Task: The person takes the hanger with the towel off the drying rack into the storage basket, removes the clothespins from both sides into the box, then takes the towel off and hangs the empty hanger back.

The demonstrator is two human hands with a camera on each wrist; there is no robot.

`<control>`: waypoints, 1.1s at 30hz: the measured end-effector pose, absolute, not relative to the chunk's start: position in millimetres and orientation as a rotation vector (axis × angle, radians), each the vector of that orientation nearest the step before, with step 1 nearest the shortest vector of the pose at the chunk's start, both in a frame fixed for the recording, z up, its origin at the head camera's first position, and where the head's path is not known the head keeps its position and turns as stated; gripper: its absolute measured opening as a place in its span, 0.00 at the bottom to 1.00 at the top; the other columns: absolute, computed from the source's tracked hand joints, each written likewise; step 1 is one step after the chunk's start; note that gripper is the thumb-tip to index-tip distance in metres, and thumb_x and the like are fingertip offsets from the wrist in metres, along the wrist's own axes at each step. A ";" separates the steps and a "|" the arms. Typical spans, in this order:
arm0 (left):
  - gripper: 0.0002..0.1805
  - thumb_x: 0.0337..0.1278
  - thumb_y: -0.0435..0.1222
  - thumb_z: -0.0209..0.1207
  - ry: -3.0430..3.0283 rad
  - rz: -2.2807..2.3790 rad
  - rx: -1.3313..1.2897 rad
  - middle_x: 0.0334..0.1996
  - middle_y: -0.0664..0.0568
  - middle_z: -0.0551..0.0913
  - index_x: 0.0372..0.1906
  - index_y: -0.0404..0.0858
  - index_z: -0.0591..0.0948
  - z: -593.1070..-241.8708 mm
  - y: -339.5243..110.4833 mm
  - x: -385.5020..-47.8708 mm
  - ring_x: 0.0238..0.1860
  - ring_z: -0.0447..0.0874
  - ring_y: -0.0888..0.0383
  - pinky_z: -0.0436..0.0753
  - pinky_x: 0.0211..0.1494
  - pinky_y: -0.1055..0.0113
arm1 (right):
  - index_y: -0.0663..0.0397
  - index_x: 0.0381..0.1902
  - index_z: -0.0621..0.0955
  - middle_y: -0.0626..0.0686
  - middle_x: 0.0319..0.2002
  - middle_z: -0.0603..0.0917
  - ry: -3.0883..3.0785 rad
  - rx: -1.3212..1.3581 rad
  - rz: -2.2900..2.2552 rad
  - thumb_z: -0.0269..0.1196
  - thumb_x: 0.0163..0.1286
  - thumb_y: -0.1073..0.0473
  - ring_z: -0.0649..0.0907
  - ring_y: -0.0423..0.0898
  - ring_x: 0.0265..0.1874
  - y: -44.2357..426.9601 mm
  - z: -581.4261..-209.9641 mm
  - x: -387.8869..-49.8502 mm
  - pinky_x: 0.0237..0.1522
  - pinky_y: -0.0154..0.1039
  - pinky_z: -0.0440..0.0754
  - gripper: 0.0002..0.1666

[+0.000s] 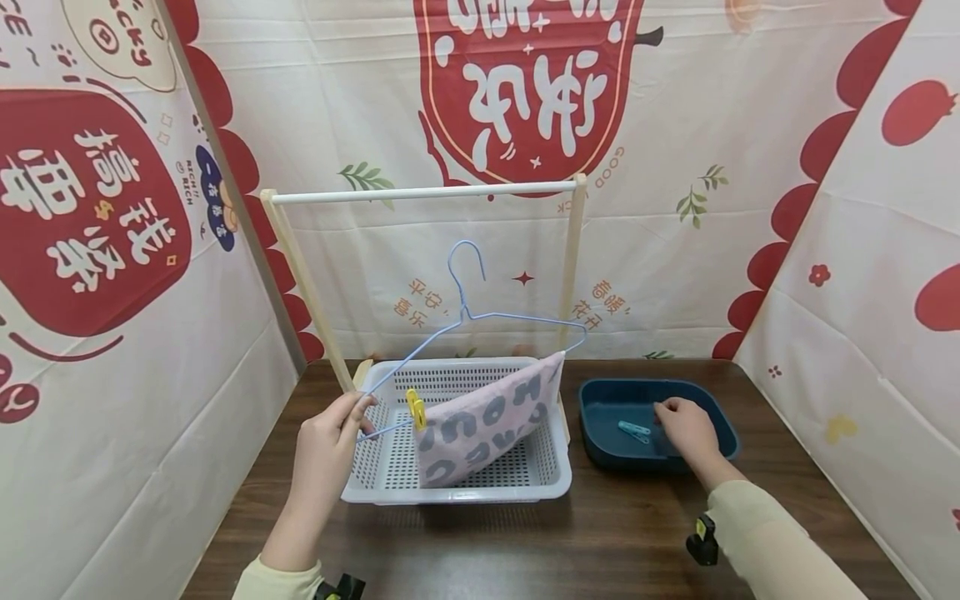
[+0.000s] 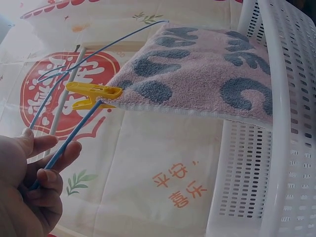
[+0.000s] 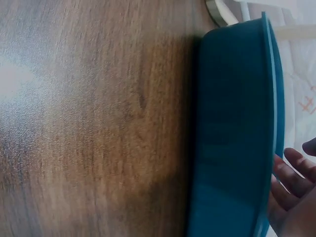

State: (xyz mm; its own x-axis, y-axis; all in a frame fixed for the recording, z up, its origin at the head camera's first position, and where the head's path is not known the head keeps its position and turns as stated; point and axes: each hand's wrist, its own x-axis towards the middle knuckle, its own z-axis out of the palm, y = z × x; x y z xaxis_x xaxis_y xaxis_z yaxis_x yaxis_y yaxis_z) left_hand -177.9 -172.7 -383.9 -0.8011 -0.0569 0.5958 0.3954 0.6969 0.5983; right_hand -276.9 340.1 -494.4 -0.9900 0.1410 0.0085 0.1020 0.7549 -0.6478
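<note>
My left hand (image 1: pixel 326 437) grips the left end of a blue wire hanger (image 1: pixel 420 348), holding it tilted above a white basket. A pink towel with grey letters (image 1: pixel 487 425) hangs from the hanger's lower bar, its bottom inside the basket. A yellow clothespin (image 2: pixel 96 93) clips the towel's corner to the wire, close to the left fingers. Over at the right, my right hand (image 1: pixel 688 429) reaches into a dark teal tray (image 1: pixel 600 454), beside light blue clothespins (image 1: pixel 635 431). In the right wrist view its fingers (image 3: pixel 291 177) bend loosely over the rim, thumb apart; the fingertips are partly hidden.
The white perforated basket (image 1: pixel 457 494) stands on the brown wooden table (image 1: pixel 480 550). Behind it rises a rack with a white crossbar (image 1: pixel 420 192) and pale wooden posts (image 1: pixel 573 258). Printed cloth (image 1: pixel 675 275) walls the table at the back and both sides.
</note>
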 end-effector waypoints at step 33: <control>0.04 0.65 0.32 0.59 -2.260 -1.026 -0.241 0.22 0.57 0.81 0.36 0.38 0.84 -385.6 -169.4 -178.2 0.30 0.78 0.60 0.80 0.35 0.61 | 0.52 0.43 0.84 0.50 0.37 0.86 -2.717 0.178 0.923 0.56 0.75 0.49 0.80 0.46 0.33 256.0 -437.7 -241.8 0.36 0.45 0.77 0.15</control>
